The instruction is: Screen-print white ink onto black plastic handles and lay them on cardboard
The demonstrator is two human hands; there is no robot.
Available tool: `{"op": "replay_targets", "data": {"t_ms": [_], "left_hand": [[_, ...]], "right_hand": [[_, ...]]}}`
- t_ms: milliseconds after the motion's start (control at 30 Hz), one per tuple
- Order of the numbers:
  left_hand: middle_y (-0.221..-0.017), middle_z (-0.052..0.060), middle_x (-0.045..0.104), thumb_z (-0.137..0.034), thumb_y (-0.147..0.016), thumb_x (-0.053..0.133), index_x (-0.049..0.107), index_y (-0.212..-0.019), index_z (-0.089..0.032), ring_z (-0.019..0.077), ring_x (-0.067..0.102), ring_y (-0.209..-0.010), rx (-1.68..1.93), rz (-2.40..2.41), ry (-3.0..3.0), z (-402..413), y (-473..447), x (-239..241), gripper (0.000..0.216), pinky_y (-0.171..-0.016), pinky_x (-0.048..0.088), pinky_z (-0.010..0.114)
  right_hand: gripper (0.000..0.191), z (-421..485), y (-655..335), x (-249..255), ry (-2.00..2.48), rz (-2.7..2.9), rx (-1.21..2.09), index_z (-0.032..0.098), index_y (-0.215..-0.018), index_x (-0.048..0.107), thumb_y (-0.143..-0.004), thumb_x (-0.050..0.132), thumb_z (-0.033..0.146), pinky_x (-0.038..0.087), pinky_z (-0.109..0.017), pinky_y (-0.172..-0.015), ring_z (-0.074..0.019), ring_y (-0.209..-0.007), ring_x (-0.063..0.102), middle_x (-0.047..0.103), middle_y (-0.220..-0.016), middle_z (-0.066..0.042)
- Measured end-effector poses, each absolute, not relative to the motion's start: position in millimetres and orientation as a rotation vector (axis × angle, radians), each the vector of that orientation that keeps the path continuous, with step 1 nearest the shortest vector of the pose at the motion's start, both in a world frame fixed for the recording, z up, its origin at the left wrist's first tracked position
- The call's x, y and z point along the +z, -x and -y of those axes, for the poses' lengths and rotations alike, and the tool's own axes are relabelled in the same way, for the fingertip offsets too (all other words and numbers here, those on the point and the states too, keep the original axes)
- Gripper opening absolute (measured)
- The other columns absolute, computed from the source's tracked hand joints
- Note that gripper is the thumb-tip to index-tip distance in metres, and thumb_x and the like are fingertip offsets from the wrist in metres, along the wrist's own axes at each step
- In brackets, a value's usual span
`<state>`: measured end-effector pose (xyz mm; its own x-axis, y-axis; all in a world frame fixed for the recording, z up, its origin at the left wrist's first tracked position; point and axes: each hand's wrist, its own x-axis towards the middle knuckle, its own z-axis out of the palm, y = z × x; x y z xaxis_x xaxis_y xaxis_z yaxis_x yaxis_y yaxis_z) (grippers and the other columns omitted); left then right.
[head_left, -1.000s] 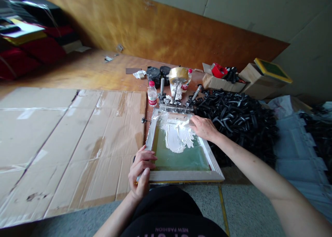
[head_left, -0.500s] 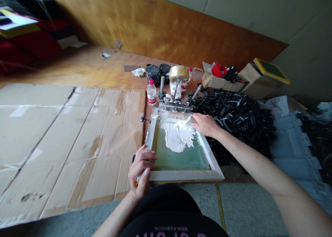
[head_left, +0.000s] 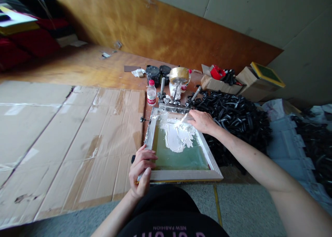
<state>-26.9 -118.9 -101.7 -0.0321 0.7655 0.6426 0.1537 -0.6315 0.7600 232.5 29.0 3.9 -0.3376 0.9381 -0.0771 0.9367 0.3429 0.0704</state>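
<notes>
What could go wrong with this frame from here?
The white paste might smear onto the right hand, which is close by it. The frame might shift if the left hand, at its near left corner, slips. The bottle, standing by the far left corner, could get knocked over.

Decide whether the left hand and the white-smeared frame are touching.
Touching: the head view shows the left hand gripping the frame by its near left corner.

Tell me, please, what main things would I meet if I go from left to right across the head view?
Flattened cardboard → left hand → white paste → right hand → pile of black plastic parts → blue-grey plastic container.
</notes>
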Motion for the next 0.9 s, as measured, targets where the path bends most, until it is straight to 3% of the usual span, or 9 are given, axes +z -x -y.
{"op": "replay_targets", "data": {"t_ms": [167,367,533,900], "left_hand": [[-0.091,0.007,0.068,-0.025,-0.089,0.045,0.064,-0.079,-0.02,0.0244,0.062,-0.096,1.714,-0.956,-1.779,119,27,-103,0.021,-0.104,0.038,0.059],[-0.089,0.007,0.069,-0.027,-0.089,0.046,0.064,-0.076,-0.02,0.0246,0.063,-0.094,1.712,-0.986,-1.784,120,27,-105,0.024,-0.103,0.04,0.059],[-0.09,0.007,0.068,-0.025,-0.089,0.046,0.064,-0.078,-0.02,0.0239,0.063,-0.096,1.726,-0.958,-1.775,120,26,-104,0.022,-0.104,0.038,0.059],[-0.09,0.007,0.069,-0.026,-0.089,0.046,0.065,-0.078,-0.02,0.0245,0.063,-0.095,1.729,-0.958,-1.769,119,27,-107,0.023,-0.104,0.038,0.059]], "right_hand": [[0.018,-22,-246,-6,-1.715,-2.393,0.046,0.019,-0.102,0.056,-0.092,0.051,0.033,0.042,-0.03,-0.07,-0.0255,-0.095,0.067,0.069,-0.111,-0.009],[0.026,-20,-236,1,-1.791,-2.212,0.032,0.014,-0.105,0.057,-0.091,0.049,0.035,0.045,-0.032,-0.073,-0.0305,-0.093,0.069,0.072,-0.099,-0.017],[0.025,-28,-219,13,-1.774,-2.241,-0.097,0.018,-0.099,0.06,-0.089,0.052,0.039,0.044,-0.03,-0.072,-0.0291,-0.096,0.069,0.073,-0.101,-0.014],[0.026,-19,-229,4,-1.722,-2.226,0.06,0.018,-0.11,0.056,-0.092,0.048,0.034,0.046,-0.033,-0.072,-0.0298,-0.094,0.069,0.072,-0.106,-0.014]]}}
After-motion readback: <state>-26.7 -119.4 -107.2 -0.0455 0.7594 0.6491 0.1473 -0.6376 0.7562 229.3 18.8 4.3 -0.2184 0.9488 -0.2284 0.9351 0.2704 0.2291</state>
